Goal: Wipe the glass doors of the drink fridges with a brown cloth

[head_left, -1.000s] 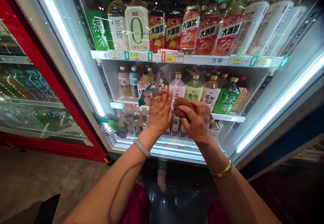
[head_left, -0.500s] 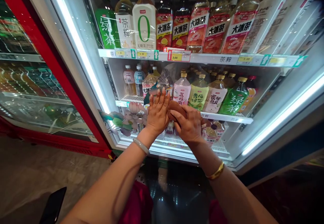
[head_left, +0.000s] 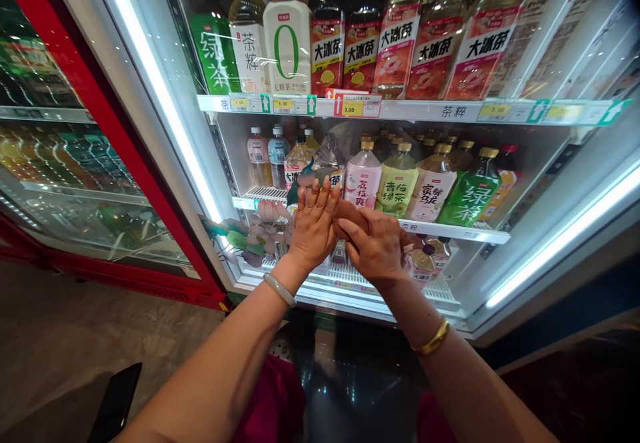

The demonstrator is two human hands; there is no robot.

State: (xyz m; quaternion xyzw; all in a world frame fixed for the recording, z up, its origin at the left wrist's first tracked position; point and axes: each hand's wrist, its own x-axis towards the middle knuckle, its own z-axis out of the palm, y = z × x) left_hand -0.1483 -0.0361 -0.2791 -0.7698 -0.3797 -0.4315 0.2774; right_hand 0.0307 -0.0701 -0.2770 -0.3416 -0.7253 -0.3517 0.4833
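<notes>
My left hand (head_left: 314,226) lies flat with its fingers stretched, against a clear glass door. A printed lotus decal (head_left: 265,226) with pink petals and green leaves shows on the glass to its left. Just above its fingertips is a dark teal and grey patch of the print (head_left: 303,179). Close beside it, my right hand (head_left: 377,246) is curled with thumb and fingers bent. A brown rounded shape (head_left: 349,212) shows at its thumb and forefinger; I cannot make out what it is. The right fingertips are partly hidden.
Behind the glass, shelves hold tea bottles: a large white-labelled bottle (head_left: 287,43), a pink-labelled bottle (head_left: 363,176) and a green-labelled bottle (head_left: 473,193). A red-framed cooler (head_left: 165,209) stands at left. A dark phone-like slab (head_left: 115,399) appears at lower left.
The view has shifted slightly, so the shelves and bottles appear a little larger and further right. Both hands keep almost the same pose and place on the glass.
</notes>
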